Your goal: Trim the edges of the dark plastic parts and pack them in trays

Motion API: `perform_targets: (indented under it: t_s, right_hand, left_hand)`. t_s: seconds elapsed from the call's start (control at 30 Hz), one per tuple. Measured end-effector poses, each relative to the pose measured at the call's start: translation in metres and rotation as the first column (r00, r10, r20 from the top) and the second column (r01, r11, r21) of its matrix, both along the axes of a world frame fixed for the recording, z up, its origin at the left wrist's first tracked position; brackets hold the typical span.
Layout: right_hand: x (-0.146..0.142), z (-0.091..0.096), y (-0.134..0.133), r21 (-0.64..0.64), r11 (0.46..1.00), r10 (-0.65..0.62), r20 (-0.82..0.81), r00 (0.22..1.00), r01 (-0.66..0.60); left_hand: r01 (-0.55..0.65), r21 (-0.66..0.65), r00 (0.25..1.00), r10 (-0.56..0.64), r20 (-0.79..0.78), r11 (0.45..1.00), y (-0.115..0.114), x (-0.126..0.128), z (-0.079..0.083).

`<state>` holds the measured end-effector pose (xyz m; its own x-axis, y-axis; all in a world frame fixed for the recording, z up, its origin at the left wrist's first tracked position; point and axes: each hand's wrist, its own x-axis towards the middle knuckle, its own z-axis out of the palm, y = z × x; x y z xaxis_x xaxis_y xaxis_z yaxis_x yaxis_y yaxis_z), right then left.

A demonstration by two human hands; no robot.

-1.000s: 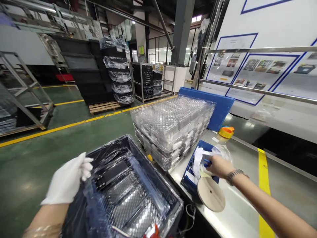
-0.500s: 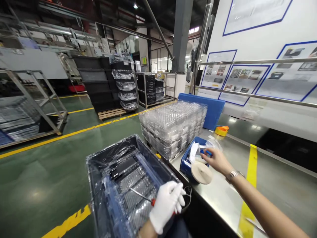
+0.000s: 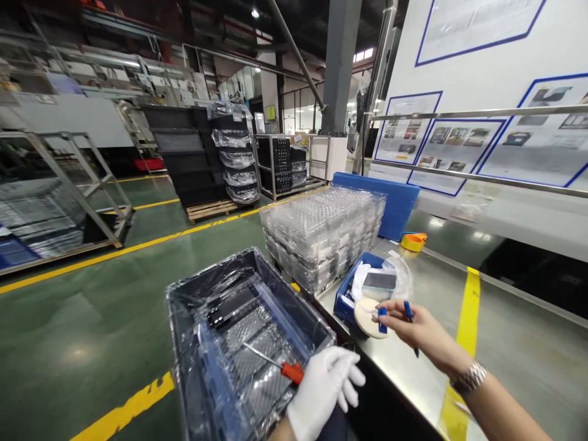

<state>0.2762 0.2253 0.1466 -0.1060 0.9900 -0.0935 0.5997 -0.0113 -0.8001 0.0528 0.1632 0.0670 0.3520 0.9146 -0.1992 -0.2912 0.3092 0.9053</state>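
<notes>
Slim blue tool (image 3: pixel 408 311) pinched between fingertips of bare right hand (image 3: pixel 420 331); white-gloved left hand (image 3: pixel 324 392) loosely curled, empty, red-handled screwdriver (image 3: pixel 292 372) just left of its fingers.

A yellow lane line (image 3: pixel 128 248) is running across the green epoxy floor (image 3: pixel 68 324), a grey column (image 3: pixel 339 67) is rising ahead, and a steel rail (image 3: pixel 478 113) is crossing a white display board (image 3: pixel 478 37) carrying blue-framed posters (image 3: pixel 452 147).

White glove (image 3: pixel 324 392), blue tray (image 3: pixel 348 304), yellow floor stripe (image 3: pixel 468 318)
</notes>
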Motion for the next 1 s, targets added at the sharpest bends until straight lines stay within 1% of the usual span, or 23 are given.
perform_targets:
  t_s: [0.07, 0.1, 0.13, 0.17, 0.2, 0.27, 0.3, 0.37, 0.43, 0.5, 0.57, 0.63, 0.7, 0.73, 0.8, 0.83, 0.87, 0.9, 0.93, 0.97, 1.0]
  right_hand:
    - [-0.014, 0.001, -0.032, -0.038, 0.999, 0.028, -0.119, 0.992, -0.033]
    - [-0.021, 0.001, -0.046, -0.042, 0.998, 0.037, -0.168, 0.985, -0.044]
    - [-0.028, 0.001, -0.058, -0.043, 0.998, 0.044, -0.206, 0.977, -0.054]
    - [-0.033, 0.002, -0.068, -0.042, 0.997, 0.047, -0.233, 0.971, -0.058]
    - [-0.037, 0.003, -0.077, -0.038, 0.998, 0.041, -0.246, 0.968, -0.052]
    - [-0.039, 0.005, -0.090, -0.019, 1.000, -0.007, -0.243, 0.970, 0.003]
    - [-0.038, 0.005, -0.095, -0.006, 0.999, -0.050, -0.230, 0.972, 0.050]
    - [-0.028, 0.004, -0.101, 0.022, 0.983, -0.174, -0.186, 0.967, 0.182]
    - [-0.009, -0.001, -0.107, 0.055, 0.936, -0.340, -0.103, 0.935, 0.347]
    - [0.015, -0.009, -0.115, 0.093, 0.860, -0.504, 0.011, 0.863, 0.501]
    - [0.040, -0.018, -0.130, 0.103, 0.805, -0.593, 0.104, 0.799, 0.584]
    - [0.061, -0.025, -0.152, 0.087, 0.781, -0.624, 0.132, 0.770, 0.618]
    - [0.077, -0.030, -0.179, 0.089, 0.761, -0.649, 0.090, 0.755, 0.643]
    - [0.083, -0.031, -0.193, 0.117, 0.737, -0.675, 0.065, 0.735, 0.666]
    - [0.091, -0.031, -0.220, 0.157, 0.664, -0.745, 0.058, 0.664, 0.731]
    - [0.094, -0.030, -0.232, 0.138, 0.619, -0.784, 0.052, 0.619, 0.773]
    - [0.095, -0.028, -0.242, 0.092, 0.573, -0.819, 0.028, 0.573, 0.815]
    - [0.094, -0.026, -0.251, 0.028, 0.528, -0.848, -0.024, 0.529, 0.849]
    - [0.091, -0.023, -0.259, -0.036, 0.503, -0.861, -0.107, 0.497, 0.864]
    - [0.086, -0.020, -0.265, -0.069, 0.498, -0.856, -0.200, 0.477, 0.864]
    - [0.079, -0.016, -0.269, -0.059, 0.511, -0.836, -0.268, 0.479, 0.858]
  left_hand:
    - [0.086, 0.064, 0.990, -0.092, 0.108, 0.994, -0.005, 0.012, 0.016]
    - [0.132, 0.079, 0.975, -0.144, 0.172, 0.988, -0.008, 0.018, 0.022]
    - [0.168, 0.083, 0.959, -0.182, 0.219, 0.982, -0.012, 0.023, 0.025]
    - [0.182, 0.075, 0.951, -0.195, 0.242, 0.980, -0.016, 0.026, 0.027]
    - [0.183, 0.061, 0.952, -0.192, 0.240, 0.981, -0.020, 0.028, 0.028]
    - [0.176, 0.047, 0.967, -0.181, 0.177, 0.983, -0.029, 0.028, 0.027]
    - [0.182, 0.054, 0.975, -0.188, 0.121, 0.982, -0.033, 0.025, 0.026]
    - [0.224, 0.070, 0.974, -0.225, 0.001, 0.972, -0.041, 0.019, 0.025]
    - [0.281, 0.067, 0.955, -0.272, -0.118, 0.957, -0.048, 0.014, 0.024]
    - [0.312, 0.033, 0.932, -0.299, -0.204, 0.950, -0.054, 0.011, 0.022]
    - [0.315, 0.014, 0.913, -0.299, -0.276, 0.949, -0.060, 0.009, 0.019]
    - [0.300, 0.013, 0.900, -0.278, -0.337, 0.954, -0.064, 0.008, 0.013]
    - [0.292, 0.018, 0.889, -0.265, -0.373, 0.956, -0.068, 0.008, 0.007]
    - [0.292, 0.021, 0.887, -0.262, -0.381, 0.956, -0.069, 0.009, 0.005]
    - [0.296, 0.032, 0.884, -0.261, -0.388, 0.955, -0.073, 0.012, 0.002]
    - [0.301, 0.038, 0.884, -0.264, -0.386, 0.953, -0.075, 0.015, 0.002]
    - [0.309, 0.039, 0.883, -0.272, -0.382, 0.950, -0.077, 0.017, 0.003]
    - [0.319, 0.037, 0.882, -0.282, -0.377, 0.947, -0.080, 0.020, 0.004]
    - [0.337, 0.037, 0.878, -0.299, -0.374, 0.941, -0.083, 0.023, 0.006]
    - [0.361, 0.038, 0.870, -0.321, -0.375, 0.932, -0.086, 0.026, 0.008]
    - [0.390, 0.042, 0.858, -0.346, -0.379, 0.920, -0.089, 0.028, 0.011]
